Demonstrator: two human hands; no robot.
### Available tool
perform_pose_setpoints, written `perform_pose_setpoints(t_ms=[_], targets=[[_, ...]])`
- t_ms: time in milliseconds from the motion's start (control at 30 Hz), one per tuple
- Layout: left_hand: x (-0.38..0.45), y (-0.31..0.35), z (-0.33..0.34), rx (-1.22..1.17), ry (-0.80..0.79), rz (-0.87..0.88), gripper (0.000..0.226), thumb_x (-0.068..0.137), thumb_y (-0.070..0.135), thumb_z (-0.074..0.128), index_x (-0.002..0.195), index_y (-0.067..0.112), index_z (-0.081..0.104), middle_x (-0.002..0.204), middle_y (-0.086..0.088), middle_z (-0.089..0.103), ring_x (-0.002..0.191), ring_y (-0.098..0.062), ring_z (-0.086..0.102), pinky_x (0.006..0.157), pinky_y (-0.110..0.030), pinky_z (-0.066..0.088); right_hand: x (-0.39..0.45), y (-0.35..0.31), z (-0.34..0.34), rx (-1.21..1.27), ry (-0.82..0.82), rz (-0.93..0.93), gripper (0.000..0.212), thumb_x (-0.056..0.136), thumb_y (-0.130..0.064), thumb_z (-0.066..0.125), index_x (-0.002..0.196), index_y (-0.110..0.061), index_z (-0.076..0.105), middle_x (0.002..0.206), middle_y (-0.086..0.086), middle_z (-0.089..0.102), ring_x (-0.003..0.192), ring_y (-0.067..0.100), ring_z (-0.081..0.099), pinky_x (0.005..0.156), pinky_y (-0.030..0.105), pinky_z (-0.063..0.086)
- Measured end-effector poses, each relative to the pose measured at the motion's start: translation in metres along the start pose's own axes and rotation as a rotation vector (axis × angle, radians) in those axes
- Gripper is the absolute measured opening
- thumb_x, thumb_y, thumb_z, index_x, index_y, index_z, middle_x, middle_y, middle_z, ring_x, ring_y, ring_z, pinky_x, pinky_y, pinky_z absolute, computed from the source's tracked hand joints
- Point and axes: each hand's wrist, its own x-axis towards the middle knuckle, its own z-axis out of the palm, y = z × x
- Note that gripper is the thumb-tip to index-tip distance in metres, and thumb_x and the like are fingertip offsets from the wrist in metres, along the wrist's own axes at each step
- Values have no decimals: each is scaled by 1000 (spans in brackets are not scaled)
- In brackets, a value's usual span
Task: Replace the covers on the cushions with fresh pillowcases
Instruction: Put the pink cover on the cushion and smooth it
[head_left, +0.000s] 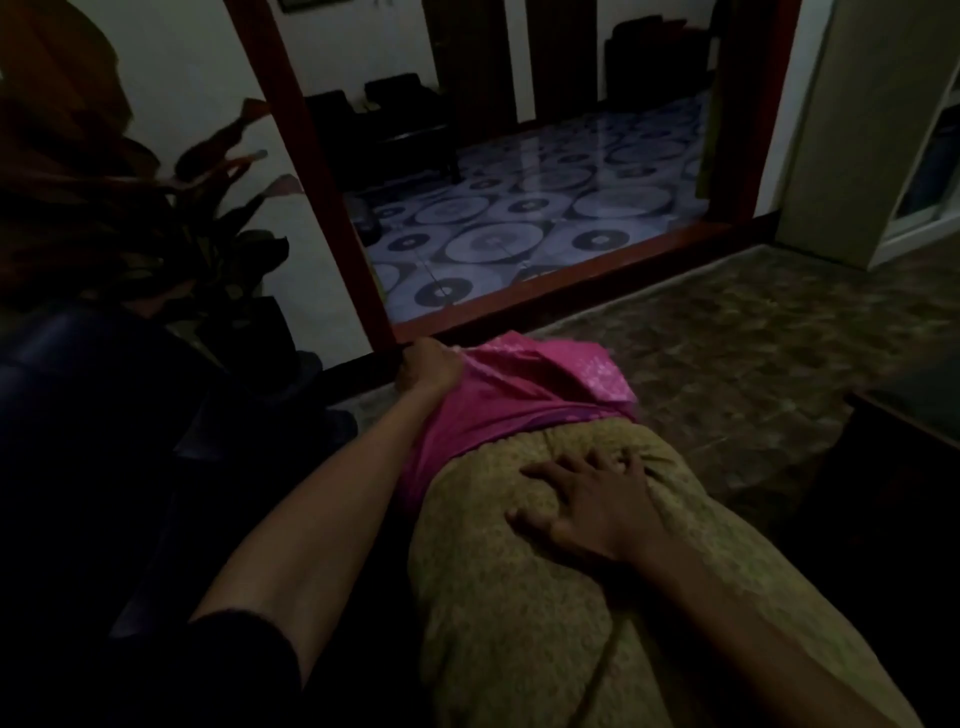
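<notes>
Gripping the bunched pink pillowcase (519, 395) at the far end of the cushion (545, 597), the left hand (428, 369) holds its edge, while the right hand (587, 499) presses flat, fingers spread, on the cushion's top. Only that far end looks covered, so most of the job seems left.

No legible text found — frame dim and blurred. No labels, brands or numbers readable. Nothing further to record.
</notes>
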Motion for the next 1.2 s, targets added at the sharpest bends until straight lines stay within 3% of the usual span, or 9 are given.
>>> perform_pose_setpoints(t_ms=[100,233,333,433,667,767,867,1033,1200], targets=[[8,-13,-3,90,40,-78,35,93,34,59,107,5,73,115,-15,70,99,-34,68,88,-40,57,1,2,2,-1,9,-7,80,76,-94,23,141,-52,42,146,-14,50,139,23,37,115,66,12],[-20,-15,-4,119,128,323,17,84,10,63,100,15,68,107,-7,66,95,-26,65,83,-36,54,1,2,4,-1,16,-10,81,75,-94,21,141,-52,43,146,-12,49,138,24,38,114,65,13],[-47,-17,5,16,-145,622,11,87,21,69,97,16,69,94,0,69,80,-13,64,74,-28,54,-3,2,3,29,30,-7,79,76,-92,23,142,-52,43,145,-12,49,139,25,36,115,65,11],[-67,-33,18,121,-469,595,23,87,49,69,97,29,75,97,16,71,89,1,65,84,-19,51,-7,1,1,61,28,-5,76,77,-89,27,140,-51,46,144,-13,48,139,25,35,115,65,9],[-90,-4,20,-21,-190,454,16,90,22,67,75,25,62,71,14,61,66,4,56,59,-11,37,-11,9,1,99,30,-32,75,76,-90,26,135,-53,51,141,-19,49,138,21,35,116,62,10],[-121,7,20,-88,-298,545,15,91,25,60,77,19,60,75,6,62,67,-3,51,65,-29,40,-14,14,5,117,72,-30,73,77,-89,25,137,-54,48,147,-20,47,140,20,35,116,61,11],[-145,-13,15,-43,-417,572,10,92,29,64,87,21,64,81,10,67,74,3,57,73,-26,49,-16,15,11,109,105,-30,73,80,-88,24,136,-50,48,147,-18,48,140,19,35,114,60,13],[-143,-49,-16,276,-199,666,31,81,39,56,108,25,63,104,5,66,93,-16,62,78,-31,51,-21,8,15,133,84,-6,80,81,-88,26,151,-49,32,162,-17,28,149,21,23,116,62,10],[-135,-56,-28,474,6,642,37,74,13,67,110,13,62,113,-10,60,101,-32,60,79,-38,47,-24,7,13,141,58,34,82,84,-87,27,155,-47,24,165,-22,18,152,17,15,120,59,3]])
